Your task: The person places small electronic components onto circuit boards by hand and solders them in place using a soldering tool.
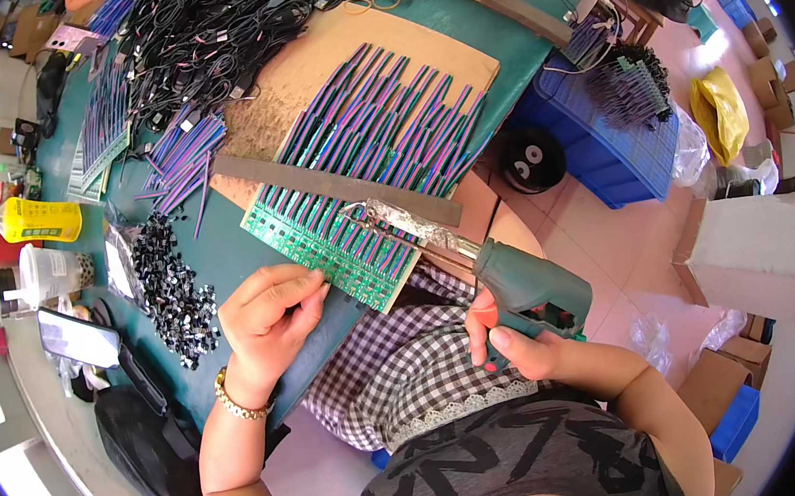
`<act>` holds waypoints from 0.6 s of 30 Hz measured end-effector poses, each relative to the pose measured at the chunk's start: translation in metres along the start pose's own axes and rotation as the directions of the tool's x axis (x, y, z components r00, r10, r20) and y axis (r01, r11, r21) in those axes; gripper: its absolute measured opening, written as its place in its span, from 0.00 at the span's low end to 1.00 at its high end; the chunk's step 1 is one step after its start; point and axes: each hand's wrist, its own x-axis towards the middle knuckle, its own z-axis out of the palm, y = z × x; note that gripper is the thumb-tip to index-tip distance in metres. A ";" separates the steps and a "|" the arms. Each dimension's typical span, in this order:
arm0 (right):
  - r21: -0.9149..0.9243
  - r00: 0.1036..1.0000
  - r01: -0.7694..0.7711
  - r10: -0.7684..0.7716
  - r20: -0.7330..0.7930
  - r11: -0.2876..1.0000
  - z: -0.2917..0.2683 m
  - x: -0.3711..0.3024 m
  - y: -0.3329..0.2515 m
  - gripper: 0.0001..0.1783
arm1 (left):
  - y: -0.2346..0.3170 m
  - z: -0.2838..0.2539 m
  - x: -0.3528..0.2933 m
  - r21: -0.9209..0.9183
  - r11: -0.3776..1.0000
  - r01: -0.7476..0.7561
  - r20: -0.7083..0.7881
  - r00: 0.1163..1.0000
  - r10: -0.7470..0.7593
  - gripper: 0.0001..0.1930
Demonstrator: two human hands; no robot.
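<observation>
A green circuit board panel (362, 279) lies tilted toward me at the table's near edge. Rows of multicoloured ribbon wires (387, 104) run from it over a tan board (440, 50). Across the wires rests a long flat bar (333, 189). My right hand (524, 343) is wrapped round the handle of a green soldering gun (529, 278), its metal nose over the panel's right part. My left hand (274, 314) is closed in a pinch at the panel's left edge; whatever is between the fingertips is hidden.
Small black connectors (170, 291) are heaped left of the panel, near a phone (79, 338) and a yellow bottle (41, 220). Black cables (211, 45) pile up at the back. Right of the table stand a blue crate (616, 162) and a black spool (532, 158).
</observation>
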 end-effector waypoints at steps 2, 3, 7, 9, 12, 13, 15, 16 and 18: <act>0.032 1.000 -0.019 0.018 0.021 0.999 0.000 0.002 -0.003 0.19 | 0.002 0.000 0.005 0.022 1.000 0.005 -0.034 0.999 -0.004 0.11; 0.007 1.000 0.005 -0.005 0.017 1.000 0.000 0.003 -0.004 0.18 | 0.005 0.001 0.006 0.038 0.999 0.004 -0.064 0.998 -0.001 0.10; 0.007 0.998 0.058 -0.058 -0.024 0.998 -0.001 0.008 -0.010 0.17 | -0.001 0.010 0.006 0.094 0.995 0.029 -0.116 0.993 -0.018 0.08; -0.007 0.998 0.063 -0.063 -0.030 0.998 -0.005 0.010 -0.009 0.17 | -0.002 0.005 0.008 0.017 0.990 0.139 -0.100 0.986 -0.137 0.07; -0.053 0.998 0.007 -0.011 -0.064 0.999 -0.013 0.007 -0.018 0.17 | 0.000 0.004 0.008 -0.181 0.925 0.333 -0.062 0.935 -0.349 0.03; -0.084 0.996 -0.022 0.015 -0.087 0.996 -0.013 0.010 -0.022 0.18 | 0.001 0.003 0.011 -0.234 0.905 0.355 -0.061 0.924 -0.378 0.03; -0.065 0.993 -0.011 0.003 -0.120 0.998 -0.012 0.006 -0.027 0.18 | 0.006 0.002 0.011 -0.300 0.878 0.373 -0.068 0.909 -0.410 0.03; -0.021 0.987 0.015 -0.018 -0.162 1.000 -0.012 0.004 -0.027 0.19 | 0.009 0.002 0.009 -0.376 0.807 0.456 -0.022 0.866 -0.499 0.03; -0.058 0.988 0.047 -0.055 -0.144 0.997 -0.016 0.001 -0.027 0.20 | 0.014 0.004 0.005 -0.370 0.769 0.522 0.009 0.829 -0.559 0.01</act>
